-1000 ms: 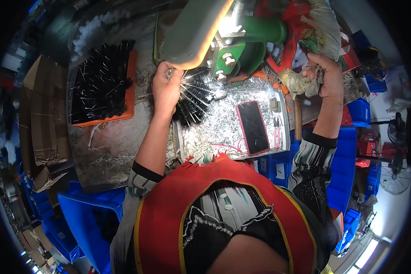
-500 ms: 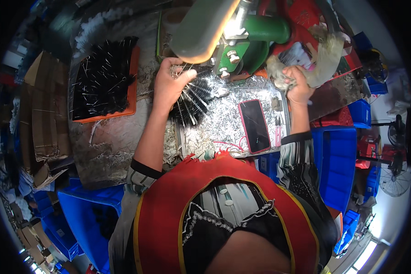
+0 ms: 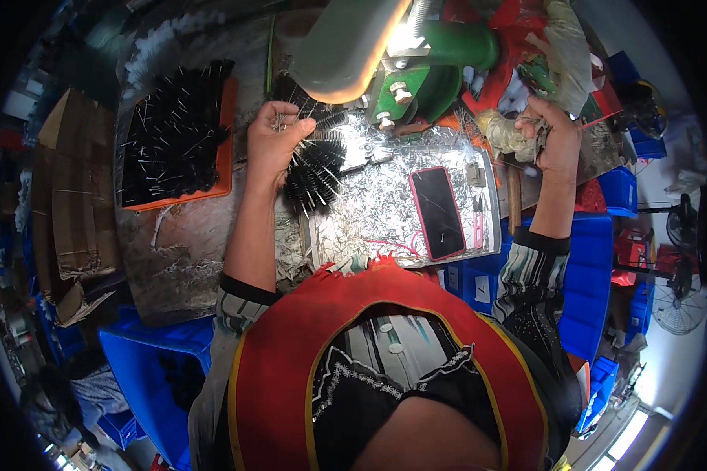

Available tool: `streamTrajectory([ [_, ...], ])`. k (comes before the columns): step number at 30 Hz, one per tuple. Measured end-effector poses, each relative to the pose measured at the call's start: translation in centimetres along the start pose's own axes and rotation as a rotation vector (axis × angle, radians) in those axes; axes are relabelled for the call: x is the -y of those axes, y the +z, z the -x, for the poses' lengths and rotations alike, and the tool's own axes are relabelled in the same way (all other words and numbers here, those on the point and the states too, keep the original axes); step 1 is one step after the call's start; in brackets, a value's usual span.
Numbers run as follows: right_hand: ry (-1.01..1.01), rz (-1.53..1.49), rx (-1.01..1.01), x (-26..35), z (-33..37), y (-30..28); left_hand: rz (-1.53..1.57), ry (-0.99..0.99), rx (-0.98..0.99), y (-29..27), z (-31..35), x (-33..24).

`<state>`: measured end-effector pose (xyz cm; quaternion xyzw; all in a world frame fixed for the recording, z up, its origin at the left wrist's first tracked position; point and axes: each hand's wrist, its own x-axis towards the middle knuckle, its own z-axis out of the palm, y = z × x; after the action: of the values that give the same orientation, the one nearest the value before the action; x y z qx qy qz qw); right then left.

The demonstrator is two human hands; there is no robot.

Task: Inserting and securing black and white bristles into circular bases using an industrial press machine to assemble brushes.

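left hand (image 3: 275, 143) has fingers closed round black brushes (image 3: 316, 174), right hand (image 3: 558, 140) half-curled at the wrapped handle (image 3: 503, 135), can't tell if gripping, looks like brush-positioning, so next calls for steady alignment

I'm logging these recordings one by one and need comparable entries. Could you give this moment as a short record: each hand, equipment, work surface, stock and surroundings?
Left hand: holds a bunch of black-bristled, wire-stemmed brushes
Right hand: at a pale, wrapped handle; exact grip unclear
Equipment: green metal machine with silvery bolts
Work surface: shallow, pale rectangular tray strewn with silvery scraps
Lying in it: dark-screened phone in a pinkish-red case
Stock: orange plastic bin on the left, heaped with similar brushes
Surroundings: blue plastic bins on both sides of the person
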<state>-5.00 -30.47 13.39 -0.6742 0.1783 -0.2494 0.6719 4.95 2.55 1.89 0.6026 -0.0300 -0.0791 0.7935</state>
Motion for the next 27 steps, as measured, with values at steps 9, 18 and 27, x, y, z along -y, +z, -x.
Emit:
streamTrajectory([
  [9, 0.06, 0.041, 0.078, 3.3, -0.9, 0.5, -0.134, 0.041, -0.03, -0.3, -0.7, 0.5],
  [18, -0.212, -0.235, 0.002, -6.9, 0.1, -0.1, -0.178, 0.078, -0.005, 0.8, -0.8, -1.1],
  [27, -0.03, 0.044, 0.016, 0.5, 0.4, 0.7, -0.144, 0.337, -0.29, 1.8, -1.2, -0.2],
])
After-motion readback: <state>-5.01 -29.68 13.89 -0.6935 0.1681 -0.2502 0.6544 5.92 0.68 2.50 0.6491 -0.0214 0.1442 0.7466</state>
